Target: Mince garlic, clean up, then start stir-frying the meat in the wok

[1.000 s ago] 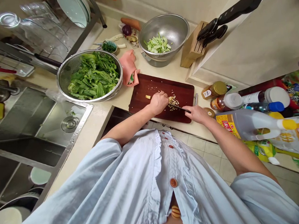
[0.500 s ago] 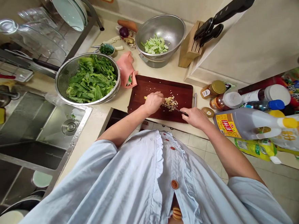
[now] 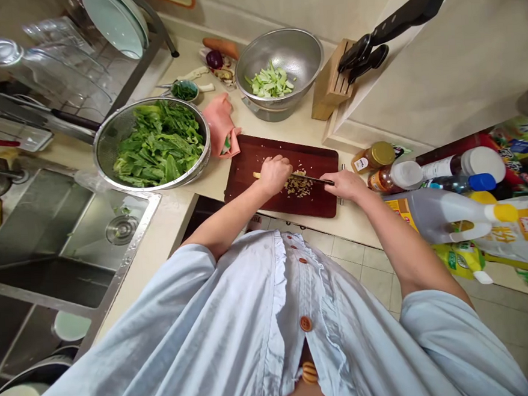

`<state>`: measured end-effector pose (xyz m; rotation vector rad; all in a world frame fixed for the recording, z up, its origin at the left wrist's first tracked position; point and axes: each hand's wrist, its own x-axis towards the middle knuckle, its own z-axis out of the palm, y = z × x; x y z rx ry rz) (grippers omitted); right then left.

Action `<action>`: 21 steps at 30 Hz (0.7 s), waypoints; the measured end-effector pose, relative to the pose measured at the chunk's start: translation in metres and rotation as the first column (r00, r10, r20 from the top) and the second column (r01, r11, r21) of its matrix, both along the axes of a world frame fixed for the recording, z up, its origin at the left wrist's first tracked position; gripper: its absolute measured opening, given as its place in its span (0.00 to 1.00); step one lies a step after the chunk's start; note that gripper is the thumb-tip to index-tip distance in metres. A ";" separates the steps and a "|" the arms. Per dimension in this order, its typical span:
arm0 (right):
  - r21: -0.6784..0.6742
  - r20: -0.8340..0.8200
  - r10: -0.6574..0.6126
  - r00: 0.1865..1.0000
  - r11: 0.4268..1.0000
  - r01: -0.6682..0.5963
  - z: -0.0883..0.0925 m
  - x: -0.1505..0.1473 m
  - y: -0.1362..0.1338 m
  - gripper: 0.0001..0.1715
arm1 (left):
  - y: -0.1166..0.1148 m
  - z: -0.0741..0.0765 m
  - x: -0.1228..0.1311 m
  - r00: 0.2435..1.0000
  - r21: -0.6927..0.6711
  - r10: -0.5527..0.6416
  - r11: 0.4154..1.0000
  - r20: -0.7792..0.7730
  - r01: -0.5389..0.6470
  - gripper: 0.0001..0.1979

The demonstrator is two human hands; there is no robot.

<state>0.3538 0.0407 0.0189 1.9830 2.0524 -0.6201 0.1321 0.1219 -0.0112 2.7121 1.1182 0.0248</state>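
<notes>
My right hand [image 3: 347, 184] is closed around the dark handle of a kitchen knife [image 3: 320, 179]. The knife's blade points left across the wooden cutting board [image 3: 306, 150], its tip end close to the fingers of my left hand [image 3: 275, 174]. That hand lies curled over a pale yellow piece of food [image 3: 256, 175], whose end sticks out on the left; its exact kind is unclear. Below and around the blade are finely chopped pale bits [image 3: 298, 188], with a few crumbs scattered over the board.
Left of the board stands a colander of leafy greens [image 3: 161, 146], beside a sink [image 3: 145, 209]. A pink cloth-like wrapper [image 3: 220, 125] lies near the board. Behind are a steel bowl with sliced green stems [image 3: 301, 53] and a knife block [image 3: 329, 91]. Jars and bottles [image 3: 455, 212] crowd the right.
My right hand and the knife handle have moved slightly up and away from me. The left hand has shifted a little, staying curled over the yellow piece.
</notes>
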 end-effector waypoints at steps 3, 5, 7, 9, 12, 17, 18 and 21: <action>-0.002 0.002 0.006 1.000 1.000 -0.006 -0.003 0.002 0.003 0.24 | 0.000 -0.002 0.001 1.000 -0.003 0.026 1.000 -0.003 -0.026 0.14; -0.001 -0.024 0.038 0.999 0.999 -0.038 0.001 -0.002 0.001 0.23 | 0.005 -0.001 -0.002 1.000 -0.027 0.028 0.999 0.011 -0.027 0.14; 0.011 -0.034 0.040 0.999 0.999 -0.039 0.005 -0.007 -0.003 0.22 | 0.009 0.000 -0.006 1.000 -0.040 0.005 0.999 0.015 -0.005 0.13; 0.009 -0.030 -0.004 1.000 1.000 0.004 0.006 -0.012 -0.010 0.21 | 0.010 0.000 -0.006 1.000 -0.022 -0.027 0.999 0.010 0.027 0.12; -0.028 -0.033 -0.062 0.998 0.998 0.061 0.002 -0.020 -0.022 0.21 | 0.008 -0.002 -0.005 0.998 0.015 -0.057 0.998 0.004 0.056 0.12; -0.040 -0.033 -0.086 0.996 0.996 0.085 0.000 -0.039 -0.040 0.21 | 0.009 -0.002 -0.013 0.988 0.016 -0.154 0.988 0.035 0.153 0.11; -0.037 -0.026 -0.112 0.993 0.993 0.111 -0.001 -0.043 -0.043 0.21 | 0.010 -0.001 -0.014 0.985 0.026 -0.168 0.986 0.031 0.167 0.11; -0.043 -0.065 -0.136 0.989 0.990 0.134 0.000 -0.042 -0.044 0.21 | 0.012 0.002 -0.016 0.982 0.030 -0.189 0.982 0.006 0.188 0.11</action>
